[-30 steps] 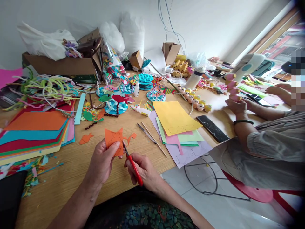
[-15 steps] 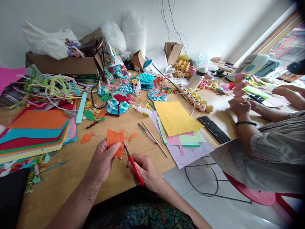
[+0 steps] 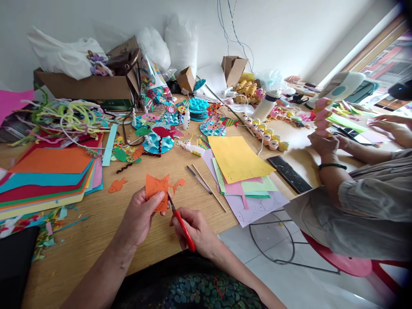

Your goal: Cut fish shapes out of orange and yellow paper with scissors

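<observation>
Pinched between the thumb and fingers of my left hand (image 3: 143, 214) is an orange paper piece (image 3: 156, 182) with pencil lines drawn on it. My right hand (image 3: 195, 229) grips red-handled scissors (image 3: 184, 228), whose blades touch the right edge of that paper. An orange scrap (image 3: 178, 185) shows just beyond the blades. On the table to the left lies a small orange paper fish (image 3: 117, 185). A pen (image 3: 199, 180) and a thin wooden stick (image 3: 210, 189) lie to the right of the paper.
Coloured sheets (image 3: 48, 161) are stacked at left, above paper scraps (image 3: 48, 231). A yellow sheet (image 3: 238, 159) and a phone (image 3: 289, 174) lie at right. Paper-fish crafts (image 3: 158, 141) stand behind. A person's hands (image 3: 325, 143) hold pink pieces (image 3: 322, 113) at far right.
The orange paper in my left hand has shifted and turned very slightly, and the scissors have moved a little with my right hand. Both hands keep their hold.
</observation>
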### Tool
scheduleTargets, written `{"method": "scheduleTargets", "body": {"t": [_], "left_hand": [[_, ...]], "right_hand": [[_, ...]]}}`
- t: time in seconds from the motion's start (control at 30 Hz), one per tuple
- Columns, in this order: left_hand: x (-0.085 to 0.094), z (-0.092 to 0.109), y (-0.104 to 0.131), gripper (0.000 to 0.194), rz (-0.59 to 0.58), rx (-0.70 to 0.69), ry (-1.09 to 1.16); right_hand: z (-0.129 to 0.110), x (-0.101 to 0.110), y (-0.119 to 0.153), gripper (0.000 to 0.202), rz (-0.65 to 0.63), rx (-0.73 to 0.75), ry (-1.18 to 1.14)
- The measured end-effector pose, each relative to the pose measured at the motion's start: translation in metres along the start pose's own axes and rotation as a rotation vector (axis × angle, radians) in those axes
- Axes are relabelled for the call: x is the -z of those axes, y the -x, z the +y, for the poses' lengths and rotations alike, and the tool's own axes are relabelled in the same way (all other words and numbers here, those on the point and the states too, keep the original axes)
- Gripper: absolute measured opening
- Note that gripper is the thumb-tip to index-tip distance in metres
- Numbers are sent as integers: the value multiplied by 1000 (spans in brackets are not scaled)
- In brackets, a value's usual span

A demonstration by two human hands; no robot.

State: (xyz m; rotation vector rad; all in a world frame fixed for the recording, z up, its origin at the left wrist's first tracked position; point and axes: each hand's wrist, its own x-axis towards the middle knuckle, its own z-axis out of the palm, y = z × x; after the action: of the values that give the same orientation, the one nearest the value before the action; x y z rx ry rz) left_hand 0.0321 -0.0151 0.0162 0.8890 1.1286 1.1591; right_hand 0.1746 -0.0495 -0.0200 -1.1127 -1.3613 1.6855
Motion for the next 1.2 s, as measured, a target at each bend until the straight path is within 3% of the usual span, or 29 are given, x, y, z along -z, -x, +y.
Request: {"method": "scheduleTargets", "body": {"t": [0.53, 1.2], "left_hand": [[-1, 1, 0, 14, -6, 94, 12], [3, -6, -2, 16, -18, 67, -11]], "right_hand": [[11, 3, 0, 50, -8, 62, 63], [1, 2, 3, 48, 20, 4, 55]]}}
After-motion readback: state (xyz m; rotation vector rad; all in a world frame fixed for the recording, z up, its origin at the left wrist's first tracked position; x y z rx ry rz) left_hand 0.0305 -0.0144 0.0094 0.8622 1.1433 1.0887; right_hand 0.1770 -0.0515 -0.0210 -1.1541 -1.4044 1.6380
